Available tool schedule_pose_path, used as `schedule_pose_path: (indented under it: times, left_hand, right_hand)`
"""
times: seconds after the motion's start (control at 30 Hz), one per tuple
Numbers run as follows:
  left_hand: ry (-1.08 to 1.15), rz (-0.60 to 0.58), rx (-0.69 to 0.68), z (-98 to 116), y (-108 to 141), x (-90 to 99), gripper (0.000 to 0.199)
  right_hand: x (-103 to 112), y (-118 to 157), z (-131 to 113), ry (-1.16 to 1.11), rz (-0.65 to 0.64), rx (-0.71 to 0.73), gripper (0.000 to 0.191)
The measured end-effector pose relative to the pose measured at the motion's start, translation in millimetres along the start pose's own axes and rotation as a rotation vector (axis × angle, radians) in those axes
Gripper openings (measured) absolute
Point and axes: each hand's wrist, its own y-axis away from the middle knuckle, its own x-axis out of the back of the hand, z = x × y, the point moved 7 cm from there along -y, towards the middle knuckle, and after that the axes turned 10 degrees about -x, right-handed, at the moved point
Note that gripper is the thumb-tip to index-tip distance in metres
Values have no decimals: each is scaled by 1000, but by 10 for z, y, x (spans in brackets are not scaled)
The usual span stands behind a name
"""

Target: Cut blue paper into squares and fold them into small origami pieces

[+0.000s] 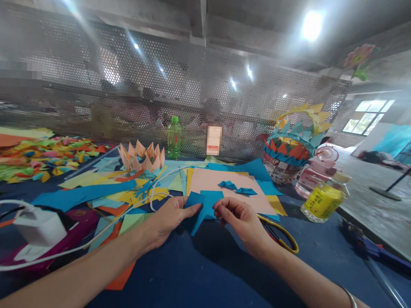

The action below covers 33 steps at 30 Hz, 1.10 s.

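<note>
Blue paper (pixel 209 204) hangs between my two hands over the dark blue table. My left hand (pixel 174 214) pinches its left part between thumb and fingers. At the paper's right edge, the fingertips of my right hand (pixel 235 216) are pressed together; whether they grip the paper is hard to tell. Just beyond, two small folded blue pieces (pixel 246 191) lie on a stack of pink sheets (pixel 238 178), with yellow and blue sheets under it.
A ring of peach paper points (pixel 141 157), green bottle (pixel 174 138), paper basket (pixel 286 153) and yellow-labelled bottle (pixel 323 199) stand behind. Colourful folded pieces (pixel 53 157) cover the far left. A white plug (pixel 39 228) with cables is near left; a glue gun (pixel 376 250) lies right.
</note>
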Motion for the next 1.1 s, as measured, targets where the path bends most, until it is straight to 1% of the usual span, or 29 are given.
schedule_pose_path:
  times: [0.2,0.3,0.43,0.57,0.8,1.1]
  left_hand:
    - [1,9,23,-19,5,15,52]
    - [-7,-20,14,-50,-6,21,50]
    - [-35,-66,-2,-87,-11,5,47]
    - [-30,-107,-6,-95,1,-40,46]
    - [-32,-101,-6,-66,18,-54,46]
    - [-8,-87,-6,-38,36,-79,45]
  right_hand:
    - [-8,26,8,76,14,-31,42]
    - [-72,62,-26,96,-29,-35,42]
    - [-173,96,-32,66,-110,-53,39]
    - [-193,102,10,63,-123,-76,41]
    - [-200,101,21,108,-132,-66,42]
    - [-199,87,32,101,-135,-51,40]
